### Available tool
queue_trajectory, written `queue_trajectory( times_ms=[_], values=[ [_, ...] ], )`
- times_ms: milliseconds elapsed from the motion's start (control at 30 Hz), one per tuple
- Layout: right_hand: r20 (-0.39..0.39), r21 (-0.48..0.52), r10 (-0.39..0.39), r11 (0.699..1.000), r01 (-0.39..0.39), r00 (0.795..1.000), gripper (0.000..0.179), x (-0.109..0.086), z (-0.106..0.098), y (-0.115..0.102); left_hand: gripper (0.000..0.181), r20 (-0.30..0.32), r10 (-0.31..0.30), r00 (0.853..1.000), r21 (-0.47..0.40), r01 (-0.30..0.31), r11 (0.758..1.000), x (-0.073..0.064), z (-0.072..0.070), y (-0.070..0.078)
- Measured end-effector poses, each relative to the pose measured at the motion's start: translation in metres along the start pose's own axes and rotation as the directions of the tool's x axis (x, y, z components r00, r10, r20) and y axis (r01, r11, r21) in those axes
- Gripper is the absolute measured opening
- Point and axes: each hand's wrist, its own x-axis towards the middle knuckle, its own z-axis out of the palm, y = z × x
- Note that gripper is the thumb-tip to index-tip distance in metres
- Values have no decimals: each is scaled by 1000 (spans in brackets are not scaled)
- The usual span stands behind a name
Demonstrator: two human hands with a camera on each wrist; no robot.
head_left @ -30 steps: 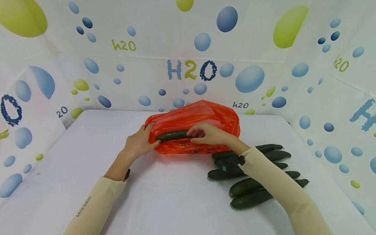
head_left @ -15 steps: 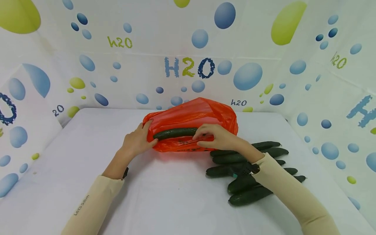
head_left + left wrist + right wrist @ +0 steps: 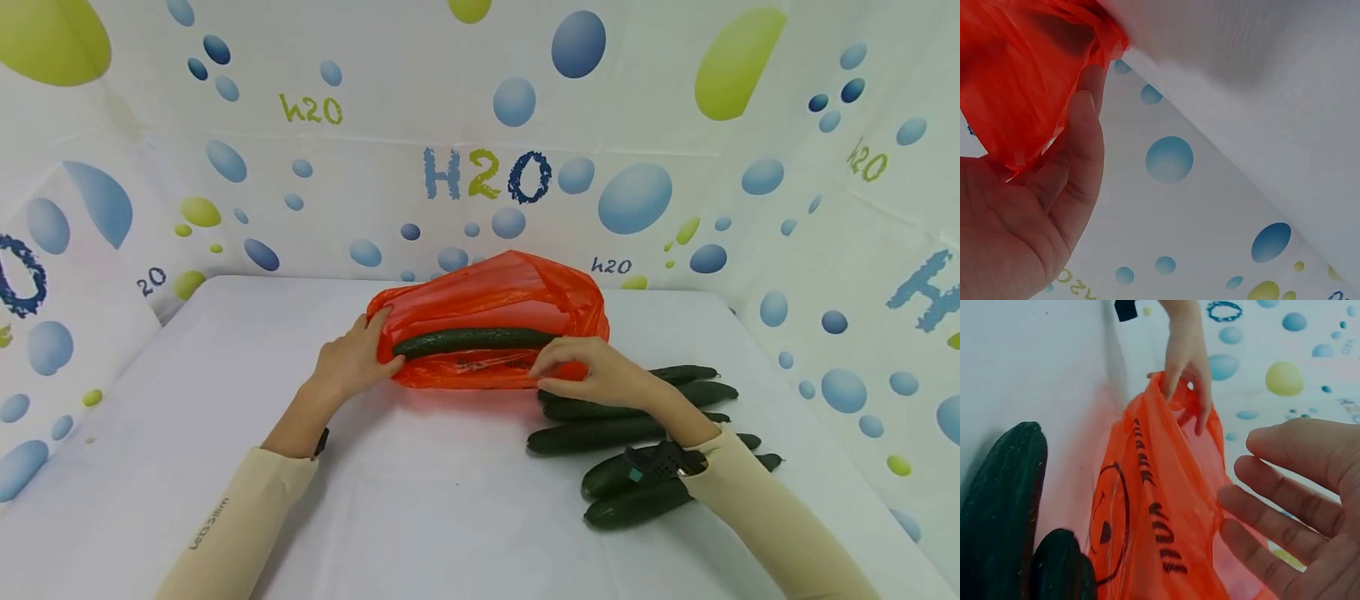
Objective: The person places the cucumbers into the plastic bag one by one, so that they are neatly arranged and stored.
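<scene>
A red plastic bag (image 3: 517, 292) lies at the far middle of the table, its opening facing me. Inside the opening one dark green cucumber (image 3: 472, 339) lies lengthwise. My left hand (image 3: 351, 358) grips the bag's left end, thumb at the front edge and fingers behind; in the left wrist view the fingers (image 3: 1085, 150) lie along the red film. My right hand (image 3: 592, 371) hovers by the bag's right front, holding nothing, fingers loosely bent. In the right wrist view its fingers (image 3: 1272, 519) are spread apart beside the bag. It hides the cucumber's right end.
Several more cucumbers (image 3: 600, 435) lie side by side on the white tablecloth (image 3: 450, 500) at the right, partly under my right forearm. A white backdrop (image 3: 360, 192) with blue and green drops stands behind the table.
My right hand has let go of the cucumber in the bag and drawn back to the right, uncovering more of it. The left hand stays at the bag's left end.
</scene>
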Motion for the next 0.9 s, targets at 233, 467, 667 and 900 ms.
queue_trajectory(
  times_ms=[233, 467, 667, 900],
  values=[
    [32, 43, -3, 999, 2, 999, 19, -24, 0, 5, 81, 1, 4, 1000, 13, -4, 1000, -1, 0, 0],
    [154, 67, 37, 997, -48, 987, 15, -47, -1, 14, 82, -3, 9, 1000, 13, -9, 1000, 0, 1, -1],
    [275, 80, 128, 985, -155, 953, 19, -66, -7, 19, 82, -26, 6, 1000, 20, -5, 1000, 0, -4, -2],
    [309, 186, 122, 965, -186, 943, 23, -99, -13, 25, 83, 11, -13, 1000, 24, 12, 1000, -2, -1, -3]
  ],
)
